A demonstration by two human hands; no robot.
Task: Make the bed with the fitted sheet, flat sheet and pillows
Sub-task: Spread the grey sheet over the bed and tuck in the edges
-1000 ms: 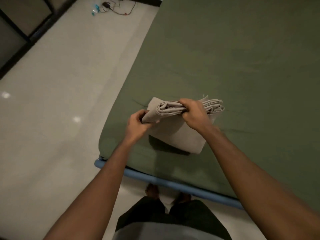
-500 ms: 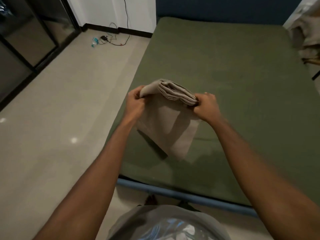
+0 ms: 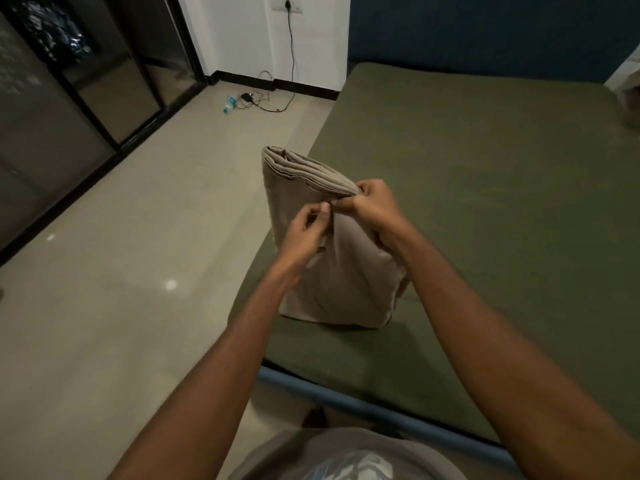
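Note:
A folded beige flat sheet (image 3: 339, 278) hangs upright above the near left part of the bed, its lower edge just over the olive-green fitted sheet (image 3: 485, 174) that covers the mattress. My right hand (image 3: 375, 202) grips the stacked folds at the sheet's top right corner. My left hand (image 3: 306, 228) pinches a layer of the beige sheet right beside it, thumb and fingers closed on the cloth. The far top corner of the folds sticks up free. No pillows are plainly in view.
The blue bed frame edge (image 3: 363, 407) runs across the foot of the bed near my legs. Beige tiled floor (image 3: 121, 271) lies to the left, with a charger and cables (image 3: 256, 100) by the wall. Dark glass wardrobe doors (image 3: 69, 109) line the left side. Pale cloth (image 3: 628, 95) shows at the far right.
The sheet has been lifted and turned upright from lying on the bed. My left hand moved from the sheet's left corner to right beside my right hand. The camera tilted up.

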